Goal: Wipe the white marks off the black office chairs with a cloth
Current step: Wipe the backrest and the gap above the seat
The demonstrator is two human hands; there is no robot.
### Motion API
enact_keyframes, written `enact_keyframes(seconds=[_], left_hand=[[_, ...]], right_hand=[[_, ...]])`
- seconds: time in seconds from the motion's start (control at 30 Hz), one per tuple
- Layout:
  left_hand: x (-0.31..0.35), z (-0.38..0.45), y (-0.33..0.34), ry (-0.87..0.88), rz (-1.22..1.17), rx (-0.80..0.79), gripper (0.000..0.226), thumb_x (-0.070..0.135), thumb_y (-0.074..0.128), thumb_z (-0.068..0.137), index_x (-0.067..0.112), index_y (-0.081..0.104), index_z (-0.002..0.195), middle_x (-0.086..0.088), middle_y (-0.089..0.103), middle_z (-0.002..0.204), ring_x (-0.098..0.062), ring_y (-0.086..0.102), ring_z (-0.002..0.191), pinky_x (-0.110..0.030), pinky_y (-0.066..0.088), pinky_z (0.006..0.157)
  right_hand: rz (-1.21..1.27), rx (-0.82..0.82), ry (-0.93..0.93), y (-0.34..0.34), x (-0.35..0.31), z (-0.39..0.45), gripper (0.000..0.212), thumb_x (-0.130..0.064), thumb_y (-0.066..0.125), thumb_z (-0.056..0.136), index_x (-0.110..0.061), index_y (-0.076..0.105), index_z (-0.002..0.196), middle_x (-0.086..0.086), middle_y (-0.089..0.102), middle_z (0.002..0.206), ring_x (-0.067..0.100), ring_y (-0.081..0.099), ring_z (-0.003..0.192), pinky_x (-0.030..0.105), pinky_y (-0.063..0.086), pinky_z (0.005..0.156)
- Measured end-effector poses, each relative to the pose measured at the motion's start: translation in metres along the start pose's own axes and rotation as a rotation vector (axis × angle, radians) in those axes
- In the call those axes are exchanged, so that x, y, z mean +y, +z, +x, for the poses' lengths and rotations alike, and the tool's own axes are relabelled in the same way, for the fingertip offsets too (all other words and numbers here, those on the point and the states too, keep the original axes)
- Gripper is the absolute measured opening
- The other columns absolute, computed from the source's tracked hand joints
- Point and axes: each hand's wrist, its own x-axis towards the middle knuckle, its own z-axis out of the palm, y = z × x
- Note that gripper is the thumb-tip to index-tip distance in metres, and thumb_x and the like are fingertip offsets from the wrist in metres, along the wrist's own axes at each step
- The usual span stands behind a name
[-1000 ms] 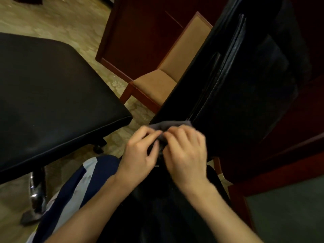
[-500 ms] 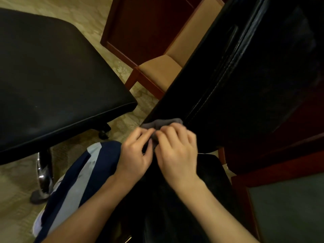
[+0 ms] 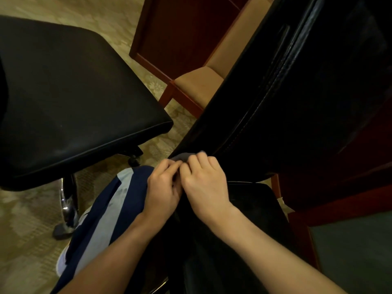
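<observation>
Both hands bunched together at lower edge of black chair back (image 3: 297, 102). Left hand (image 3: 163, 187) and right hand (image 3: 205, 183) each pinch grey cloth (image 3: 184, 155), which pokes out just beyond fingertips, touching the backrest. Backrest's long axis runs up-right from hands; right hand nearer. No white marks visible.

Floor: patterned beige carpet (image 3: 31, 219)
Wooden chair (image 3: 199, 81): tan seat, red-brown frame, on the carpet
Trouser leg (image 3: 101, 213): navy, pale stripe

A beige patterned carpet (image 3: 27, 230) covers the floor under dim, warm light. A wooden chair with a tan cushion (image 3: 199, 81) stands beside dark red-brown wooden furniture (image 3: 182, 32). More of the same wood (image 3: 350, 187) fills the right side.
</observation>
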Motion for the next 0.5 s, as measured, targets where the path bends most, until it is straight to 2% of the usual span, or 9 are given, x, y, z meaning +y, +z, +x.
enact_keyframes(seconds=[0.1, 0.2, 0.3, 0.4, 0.5], left_hand=[[0.009, 0.01, -0.002, 0.071, 0.001, 0.028, 0.023, 0.007, 0.062, 0.094, 0.002, 0.069, 0.116, -0.005, 0.062, 0.103, -0.018, 0.062, 0.09, -0.032, 0.053, 0.075], [0.01, 0.015, -0.002, 0.079, -0.035, -0.012, 0.026, 0.016, 0.06, 0.092, 0.003, 0.069, 0.113, -0.004, 0.062, 0.102, -0.018, 0.063, 0.091, -0.039, 0.054, 0.075], [0.016, 0.011, -0.003, 0.063, -0.042, 0.001, 0.025, 0.018, 0.059, 0.093, 0.004, 0.069, 0.111, -0.004, 0.061, 0.099, -0.018, 0.062, 0.087, -0.041, 0.054, 0.073], [0.035, 0.008, -0.003, 0.051, -0.099, 0.042, 0.016, 0.009, 0.066, 0.091, 0.005, 0.07, 0.107, -0.001, 0.06, 0.095, -0.014, 0.061, 0.081, -0.036, 0.054, 0.07], [0.064, 0.013, -0.003, 0.091, -0.15, 0.081, 0.018, 0.008, 0.064, 0.09, 0.005, 0.07, 0.107, 0.0, 0.059, 0.092, -0.008, 0.058, 0.08, -0.024, 0.052, 0.071]], right_hand=[[0.017, 0.031, 0.051, -0.011, 0.008, 0.005, 0.016, -0.011, 0.052, 0.09, -0.007, 0.068, 0.088, 0.009, 0.063, 0.085, 0.028, 0.056, 0.08, 0.036, 0.032, 0.072], [0.002, 0.011, 0.072, -0.015, 0.003, 0.006, 0.022, -0.009, 0.046, 0.091, -0.006, 0.068, 0.086, 0.009, 0.063, 0.084, 0.027, 0.056, 0.079, 0.037, 0.034, 0.072], [0.015, -0.016, 0.029, -0.02, 0.01, 0.0, 0.018, -0.011, 0.05, 0.091, -0.008, 0.068, 0.09, 0.008, 0.063, 0.087, 0.027, 0.057, 0.083, 0.036, 0.034, 0.074], [0.053, 0.008, 0.012, -0.032, 0.028, -0.008, 0.011, -0.013, 0.058, 0.093, -0.01, 0.069, 0.091, 0.007, 0.066, 0.093, 0.027, 0.06, 0.088, 0.036, 0.036, 0.077], [0.045, 0.097, 0.02, -0.049, 0.051, -0.008, 0.01, -0.013, 0.061, 0.093, -0.008, 0.07, 0.09, 0.008, 0.069, 0.093, 0.028, 0.062, 0.086, 0.036, 0.036, 0.075]])
